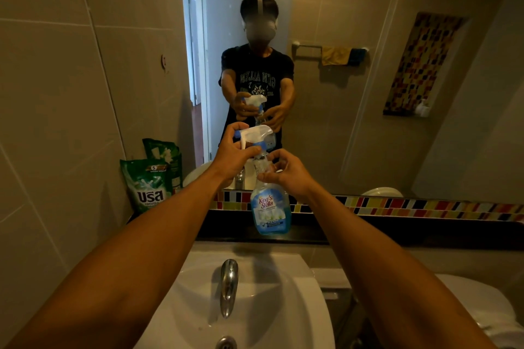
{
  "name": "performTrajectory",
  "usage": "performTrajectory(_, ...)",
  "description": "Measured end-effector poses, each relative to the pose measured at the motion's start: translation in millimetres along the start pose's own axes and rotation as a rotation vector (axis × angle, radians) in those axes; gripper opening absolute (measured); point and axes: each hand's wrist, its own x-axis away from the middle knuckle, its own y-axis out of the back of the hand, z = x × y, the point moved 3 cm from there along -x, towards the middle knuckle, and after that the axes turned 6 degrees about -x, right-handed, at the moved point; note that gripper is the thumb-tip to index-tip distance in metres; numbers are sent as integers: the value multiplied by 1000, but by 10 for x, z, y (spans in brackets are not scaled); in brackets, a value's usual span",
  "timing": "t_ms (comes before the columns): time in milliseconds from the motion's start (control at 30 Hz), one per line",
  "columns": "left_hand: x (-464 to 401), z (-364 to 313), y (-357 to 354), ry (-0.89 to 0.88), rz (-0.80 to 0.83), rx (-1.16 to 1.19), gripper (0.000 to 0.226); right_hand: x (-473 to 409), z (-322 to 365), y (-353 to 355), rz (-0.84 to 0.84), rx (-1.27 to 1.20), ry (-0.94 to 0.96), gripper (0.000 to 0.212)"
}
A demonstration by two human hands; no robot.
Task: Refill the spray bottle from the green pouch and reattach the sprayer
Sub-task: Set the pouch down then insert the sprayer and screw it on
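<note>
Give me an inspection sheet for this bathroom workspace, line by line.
Surface: dark ledge under the mirror, behind a white sink with a chrome tap.
Job's things: spray bottle held above the ledge, blue liquid in its lower part; sprayer at its neck; green pouch upright at the ledge's left end.
Clutter: nothing seen.
Hands: left hand grips the sprayer; right hand holds the bottle's neck.
Cables: nothing seen.
Surroundings: mirror ahead, coloured mosaic strip below it, tiled wall on the left.
</note>
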Motion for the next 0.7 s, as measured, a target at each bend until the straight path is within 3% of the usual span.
performTrajectory(200, 30, 18, 2, -16, -69, -4, 66, 25, 21, -27, -6, 41, 8, 49)
performTrajectory(500, 12, 3, 19, 13, 2, -28, 63, 27, 7, 4, 8, 33, -24, 48)
performTrajectory(700, 38, 8, -6, -9, -47, -1, 62, 11, 8, -16, 26, 65, -17, 49)
